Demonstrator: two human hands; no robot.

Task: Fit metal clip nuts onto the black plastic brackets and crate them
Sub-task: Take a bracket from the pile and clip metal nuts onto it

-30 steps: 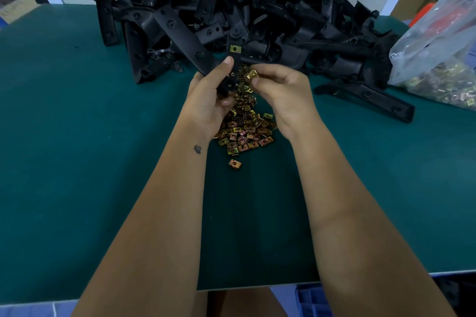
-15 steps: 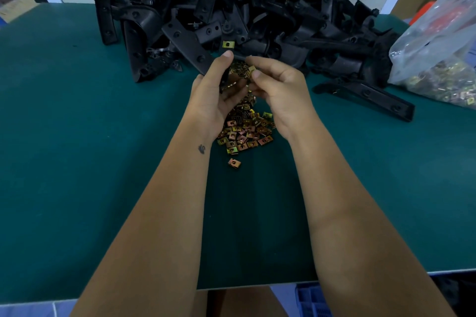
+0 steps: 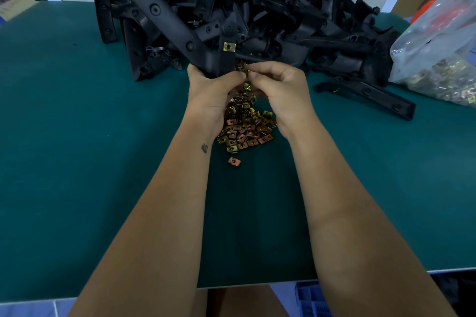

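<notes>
**A:** Green mat (image 3: 77, 162) across the whole table, that's my backdrop. Starting at the left, the left hand (image 3: 211, 92) is curled round the lower end of 1 black bracket (image 3: 167, 20), which angles up and away to the left. A narrower arm of it stands upright just above the thumb and carries 1 fitted clip nut (image 3: 228, 46) near its top.

**B:** And the other hand?

**A:** The right hand (image 3: 278, 90) is clenched, its fingertips (image 3: 251, 75) pinching a 2nd clip right against the bracket beside the left thumb. I judge that one is going on now.

**B:** How will these parts handle?

**A:** My guess: the bracket is stiff, light moulded plastic, best held low on the thick part so the arm stays free. The clips look like thin springy steel, small and slick, so pinch them by the flat sides and push square on.

**B:** Supply?

**A:** The loose clips (image 3: 244, 128) lie on the mat between the wrists, the bracket pile (image 3: 257, 2) behind, and a plastic bag (image 3: 438, 54) of more clips at far right.

**B:** Anything you can't read?

**A:** The pinched clip is mostly hidden by fingers, so its seating is unclear. A blue crate (image 3: 311, 298) is cut off at the bottom edge; its contents are out of view.
</notes>
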